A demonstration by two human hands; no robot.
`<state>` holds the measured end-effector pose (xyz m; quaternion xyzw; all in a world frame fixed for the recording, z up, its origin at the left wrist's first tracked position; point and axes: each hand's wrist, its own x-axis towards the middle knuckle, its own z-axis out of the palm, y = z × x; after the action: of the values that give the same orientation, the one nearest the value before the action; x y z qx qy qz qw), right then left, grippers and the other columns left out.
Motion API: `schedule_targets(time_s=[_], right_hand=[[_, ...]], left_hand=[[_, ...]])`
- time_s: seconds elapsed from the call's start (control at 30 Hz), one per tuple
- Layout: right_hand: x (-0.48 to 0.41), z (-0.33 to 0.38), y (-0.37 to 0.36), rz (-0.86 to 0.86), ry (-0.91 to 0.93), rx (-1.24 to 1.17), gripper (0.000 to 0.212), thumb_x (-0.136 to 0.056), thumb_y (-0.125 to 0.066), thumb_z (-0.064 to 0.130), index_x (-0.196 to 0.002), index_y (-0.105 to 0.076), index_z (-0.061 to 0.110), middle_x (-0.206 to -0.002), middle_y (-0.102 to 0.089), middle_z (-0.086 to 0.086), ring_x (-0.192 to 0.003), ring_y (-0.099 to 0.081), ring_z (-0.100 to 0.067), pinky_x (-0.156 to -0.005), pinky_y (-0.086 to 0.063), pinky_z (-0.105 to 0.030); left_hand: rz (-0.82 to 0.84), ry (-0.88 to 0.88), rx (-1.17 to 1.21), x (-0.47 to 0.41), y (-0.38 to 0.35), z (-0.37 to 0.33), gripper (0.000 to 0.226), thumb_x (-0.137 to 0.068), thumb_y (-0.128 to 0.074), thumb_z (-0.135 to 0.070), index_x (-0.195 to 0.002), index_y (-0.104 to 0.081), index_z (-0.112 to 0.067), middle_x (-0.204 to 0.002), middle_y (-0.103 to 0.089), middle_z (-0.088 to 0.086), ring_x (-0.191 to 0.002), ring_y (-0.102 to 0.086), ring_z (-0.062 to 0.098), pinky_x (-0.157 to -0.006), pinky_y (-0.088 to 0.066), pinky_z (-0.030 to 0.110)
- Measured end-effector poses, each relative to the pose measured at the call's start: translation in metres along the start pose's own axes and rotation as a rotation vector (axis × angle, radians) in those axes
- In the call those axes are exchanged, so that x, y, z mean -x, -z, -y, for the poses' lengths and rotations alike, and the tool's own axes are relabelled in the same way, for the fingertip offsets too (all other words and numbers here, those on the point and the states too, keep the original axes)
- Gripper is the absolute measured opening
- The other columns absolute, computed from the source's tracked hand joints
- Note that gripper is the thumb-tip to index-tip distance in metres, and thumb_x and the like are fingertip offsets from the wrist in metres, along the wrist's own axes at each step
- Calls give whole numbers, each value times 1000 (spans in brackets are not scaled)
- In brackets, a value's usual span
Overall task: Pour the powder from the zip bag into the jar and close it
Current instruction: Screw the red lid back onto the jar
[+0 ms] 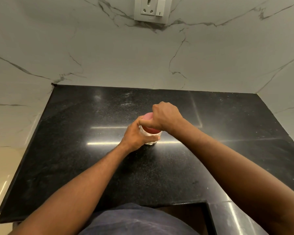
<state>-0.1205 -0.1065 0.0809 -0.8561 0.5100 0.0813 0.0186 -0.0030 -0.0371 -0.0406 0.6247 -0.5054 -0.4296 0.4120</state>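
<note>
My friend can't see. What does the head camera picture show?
Two hands hold a small jar on a black counter: the left hand grips its clear body, the right hand covers its red lid. A wall socket sits on the marble wall behind.

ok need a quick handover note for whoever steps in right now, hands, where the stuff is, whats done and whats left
Left hand: wrapped around the clear jar, steadying it on the black counter.
Right hand: closed over the pink lid from above, in a twisting grip.
Jar: upright mid-counter, lid sitting on its mouth. Contents mostly hidden by the hands.
Zip bag: not in view.
Done: the lid is on the jar, so the pour looks finished; pale dust is scattered on the counter behind the jar.
Left: whether the lid is fully tight can't be told, so probably finish turning it, then let go.
</note>
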Motion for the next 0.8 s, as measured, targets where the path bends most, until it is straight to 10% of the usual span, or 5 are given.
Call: schedule_targets(time_s=[0.1, 0.27, 0.53, 0.8], right_hand=[[0, -1, -6, -31, -17, 96, 79, -87, -40, 86, -94, -69, 13, -74, -62, -3, -72, -65, -23, -62, -50, -33], [4, -14, 7, 234, 328, 40, 89, -78, -83, 44, -156, -40, 36, -143, -58, -5, -119, -62, -26, -87, -54, -35], [-3, 2, -4, 48, 125, -19, 65, -68, -79, 56, -121, -71, 19, -100, -74, -2, -81, -65, -20, -59, -46, -27], [2, -6, -14, -51, 127, -34, 80, -71, -73, 69, -136, -62, 24, -114, -74, 0, -91, -69, -20, -67, -48, -28]], left_hand=[[1, 19, 4, 1, 1, -1, 84, -43, -96, -69, -108, -45, -79, -113, -65, -33, -103, -62, -14, -74, -47, 9], [11, -26, -19, 1, 4, -2, 91, -42, -92, -74, -120, -45, -69, -120, -65, -27, -107, -57, -25, -73, -49, 1], [20, -35, -16, -2, 3, 2, 79, -52, -96, -64, -119, -53, -65, -113, -67, -41, -104, -61, -20, -80, -47, 16], [57, -50, -24, -5, 9, 0, 99, -53, -97, -61, -140, -54, -39, -124, -68, -19, -116, -63, 4, -95, -53, 29]])
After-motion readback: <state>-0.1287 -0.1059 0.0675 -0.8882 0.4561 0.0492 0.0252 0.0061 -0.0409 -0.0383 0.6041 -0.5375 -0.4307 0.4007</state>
